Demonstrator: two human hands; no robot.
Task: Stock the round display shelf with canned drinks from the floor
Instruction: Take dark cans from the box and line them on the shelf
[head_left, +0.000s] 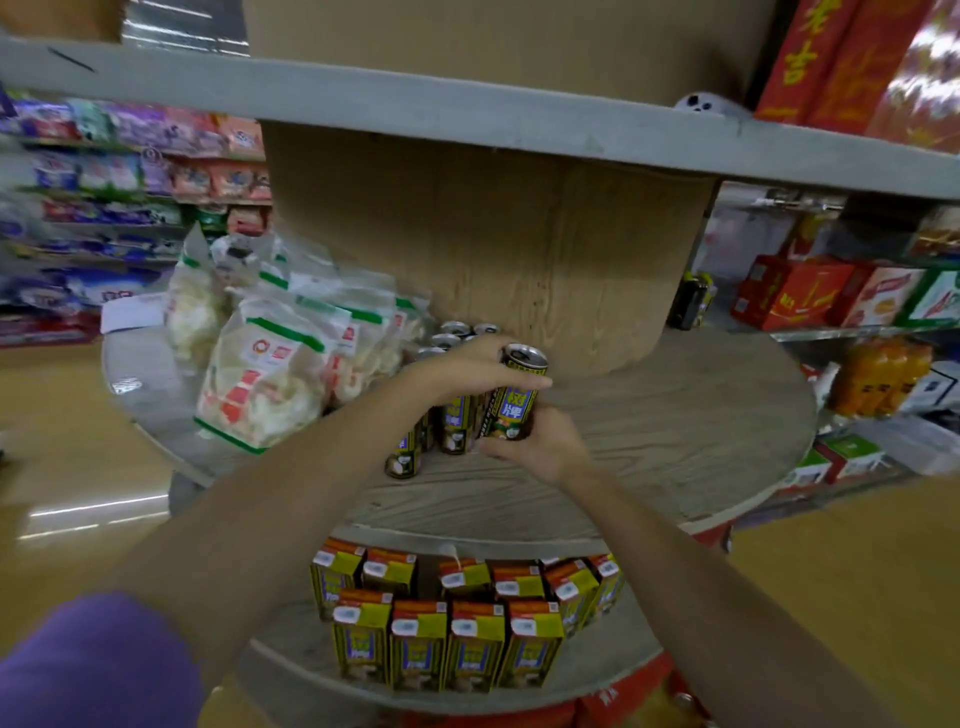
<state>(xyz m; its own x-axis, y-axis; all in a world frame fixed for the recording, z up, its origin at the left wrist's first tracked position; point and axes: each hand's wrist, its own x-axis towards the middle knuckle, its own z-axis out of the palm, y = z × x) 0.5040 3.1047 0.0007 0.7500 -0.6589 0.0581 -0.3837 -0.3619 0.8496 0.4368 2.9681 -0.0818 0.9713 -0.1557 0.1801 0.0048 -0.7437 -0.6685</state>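
Observation:
The round wooden shelf (675, 436) wraps a wide wooden core (519, 249). A cluster of black-and-yellow drink cans (451, 415) stands on it beside the core. My left hand (467, 369) rests over the top of the cluster, its thumb across one tilted can (517, 400). My right hand (540, 441) grips that same can from below, at its base. The can leans slightly and sits at the right edge of the cluster.
Clear snack bags (265, 374) crowd the shelf's left part. The tier below holds yellow drink cartons (447, 639). An upper tier (467, 109) overhangs with red boxes (857, 67). Store shelves (831, 296) stand at both sides.

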